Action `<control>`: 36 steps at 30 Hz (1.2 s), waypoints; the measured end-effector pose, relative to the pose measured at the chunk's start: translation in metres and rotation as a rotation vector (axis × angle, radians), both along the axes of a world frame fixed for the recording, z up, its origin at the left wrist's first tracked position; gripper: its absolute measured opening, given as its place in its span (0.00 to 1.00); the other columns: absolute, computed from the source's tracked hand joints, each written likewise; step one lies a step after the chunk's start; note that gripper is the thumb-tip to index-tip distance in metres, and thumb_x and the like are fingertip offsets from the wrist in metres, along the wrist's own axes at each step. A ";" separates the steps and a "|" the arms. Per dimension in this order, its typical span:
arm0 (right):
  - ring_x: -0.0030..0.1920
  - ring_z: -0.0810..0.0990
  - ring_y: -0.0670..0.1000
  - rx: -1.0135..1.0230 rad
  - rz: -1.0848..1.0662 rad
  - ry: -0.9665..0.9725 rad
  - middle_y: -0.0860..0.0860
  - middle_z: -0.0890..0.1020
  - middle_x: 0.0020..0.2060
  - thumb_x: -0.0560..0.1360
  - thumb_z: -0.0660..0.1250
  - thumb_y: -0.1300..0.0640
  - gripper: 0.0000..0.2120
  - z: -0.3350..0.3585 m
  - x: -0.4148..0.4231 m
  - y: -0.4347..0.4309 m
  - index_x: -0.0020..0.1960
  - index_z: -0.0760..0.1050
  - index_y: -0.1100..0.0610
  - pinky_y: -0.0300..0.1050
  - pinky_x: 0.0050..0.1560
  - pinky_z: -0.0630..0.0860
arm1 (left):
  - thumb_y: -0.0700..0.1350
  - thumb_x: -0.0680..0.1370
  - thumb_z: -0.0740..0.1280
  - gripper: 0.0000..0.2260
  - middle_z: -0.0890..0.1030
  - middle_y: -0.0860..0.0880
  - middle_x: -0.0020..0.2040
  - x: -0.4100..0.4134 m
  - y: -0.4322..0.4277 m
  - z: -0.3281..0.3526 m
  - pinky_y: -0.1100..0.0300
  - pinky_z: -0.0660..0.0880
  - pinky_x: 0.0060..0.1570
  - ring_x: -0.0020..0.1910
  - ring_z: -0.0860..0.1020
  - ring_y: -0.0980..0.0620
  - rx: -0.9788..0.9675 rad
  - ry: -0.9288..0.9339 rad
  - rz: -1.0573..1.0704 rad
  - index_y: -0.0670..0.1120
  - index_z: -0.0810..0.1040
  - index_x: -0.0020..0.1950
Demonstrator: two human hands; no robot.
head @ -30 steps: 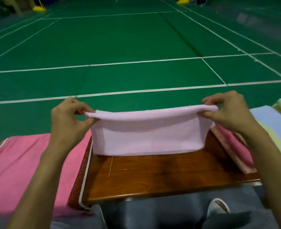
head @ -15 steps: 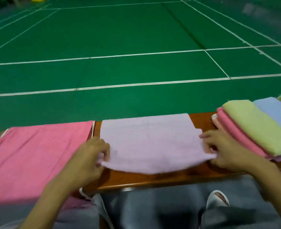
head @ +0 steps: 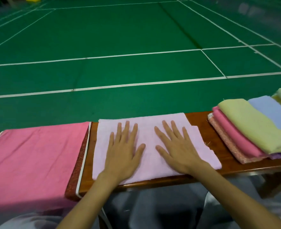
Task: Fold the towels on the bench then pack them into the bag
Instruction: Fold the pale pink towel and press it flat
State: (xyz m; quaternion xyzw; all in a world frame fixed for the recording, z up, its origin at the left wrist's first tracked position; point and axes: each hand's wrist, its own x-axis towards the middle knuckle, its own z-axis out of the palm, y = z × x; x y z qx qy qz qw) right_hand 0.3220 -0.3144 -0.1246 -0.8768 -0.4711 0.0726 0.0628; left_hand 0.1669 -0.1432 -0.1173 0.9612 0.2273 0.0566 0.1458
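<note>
The towel stack [head: 252, 128] right of the lilac towel [head: 146, 128] runs out of frame, and the pink fabric [head: 34, 159] left of it could be bag or towel. Your left hand [head: 122, 151] and right hand [head: 177, 149] press flat on the lilac towel, fingers straight, gripping nothing. It lies on the wooden bench [head: 201, 120], green court floor [head: 120, 38] beyond.

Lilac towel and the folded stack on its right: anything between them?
Only the bare bench, in the head view: the lilac towel and the folded stack lie apart.

Bare bench [head: 216, 143] strip between lilac towel [head: 147, 134] and towel stack [head: 252, 128]
</note>
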 end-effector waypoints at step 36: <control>0.44 0.82 0.48 0.547 -0.414 0.679 0.50 0.82 0.43 0.80 0.68 0.61 0.03 0.046 0.057 -0.063 0.50 0.75 0.54 0.48 0.43 0.76 | 0.67 0.79 0.33 0.36 0.37 0.49 0.84 0.052 -0.082 -0.019 0.44 0.35 0.80 0.82 0.33 0.46 0.002 0.089 -0.098 0.52 0.41 0.85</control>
